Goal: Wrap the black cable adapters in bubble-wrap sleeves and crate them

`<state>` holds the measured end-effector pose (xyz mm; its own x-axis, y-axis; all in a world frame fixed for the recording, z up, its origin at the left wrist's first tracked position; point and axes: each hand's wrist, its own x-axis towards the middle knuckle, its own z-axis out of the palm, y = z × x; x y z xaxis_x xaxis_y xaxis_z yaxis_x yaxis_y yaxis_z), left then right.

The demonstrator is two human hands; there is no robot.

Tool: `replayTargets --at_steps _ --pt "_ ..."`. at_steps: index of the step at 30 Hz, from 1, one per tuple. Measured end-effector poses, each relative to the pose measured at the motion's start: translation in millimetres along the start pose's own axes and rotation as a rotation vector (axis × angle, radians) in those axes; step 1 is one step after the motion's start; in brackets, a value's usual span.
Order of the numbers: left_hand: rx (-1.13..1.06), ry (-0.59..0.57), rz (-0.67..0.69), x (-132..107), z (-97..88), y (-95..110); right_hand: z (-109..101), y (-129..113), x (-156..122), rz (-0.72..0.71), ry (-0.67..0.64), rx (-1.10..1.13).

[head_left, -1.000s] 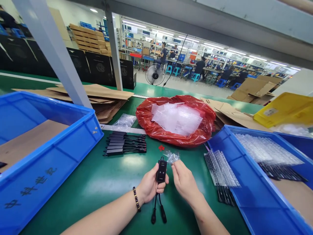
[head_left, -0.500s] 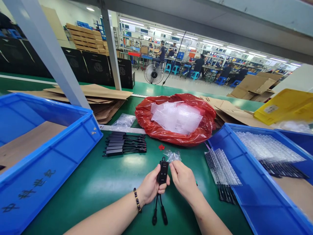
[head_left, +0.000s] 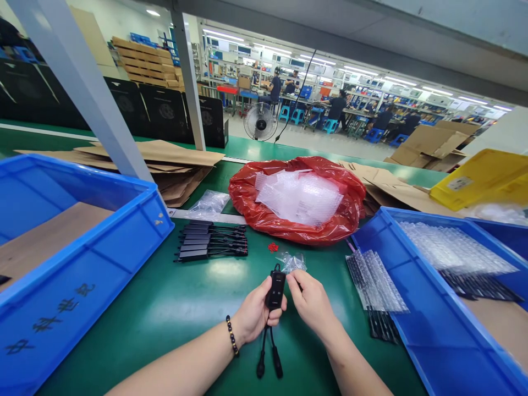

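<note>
My left hand (head_left: 256, 309) is wrapped round a small black control box (head_left: 276, 290) with cables, holding it upright with its face toward me. Two short cables with black connectors (head_left: 278, 364) hang below that hand, and a small loop stands at the box's top. My right hand (head_left: 309, 297) is pinched closed at the box's upper right edge; whatever is between thumb and finger is too small to make out. Just beyond the hands lie clear plastic scraps (head_left: 292, 260) and a little heap of small red pieces (head_left: 273, 247).
Several more black boxes with cables (head_left: 196, 250) lie in a row at left. A red bag (head_left: 251, 212) of bubble wrap pouches stands behind. Blue bins (head_left: 136, 236) flank both sides; bubble-wrapped units (head_left: 375, 280) lean by the right one. A grey post (head_left: 88, 91) rises at left.
Both hands and the box stay almost in place. The right hand's index finger looks slightly more raised, its pinch still at the box's edge.
</note>
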<state>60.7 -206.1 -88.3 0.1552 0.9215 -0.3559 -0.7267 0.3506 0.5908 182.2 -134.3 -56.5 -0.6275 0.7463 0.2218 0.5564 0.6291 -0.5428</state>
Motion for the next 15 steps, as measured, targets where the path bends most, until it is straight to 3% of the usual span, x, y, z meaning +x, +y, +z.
replayTargets --at_steps 5,15 --pt "-0.004 0.006 0.009 -0.3 -0.3 -1.1 3.2 1.9 -0.5 -0.066 0.078 -0.083" --pt "-0.014 0.007 0.013 0.4 -0.7 -1.3 3.4 2.9 1.8 -0.037 0.03 -0.009"
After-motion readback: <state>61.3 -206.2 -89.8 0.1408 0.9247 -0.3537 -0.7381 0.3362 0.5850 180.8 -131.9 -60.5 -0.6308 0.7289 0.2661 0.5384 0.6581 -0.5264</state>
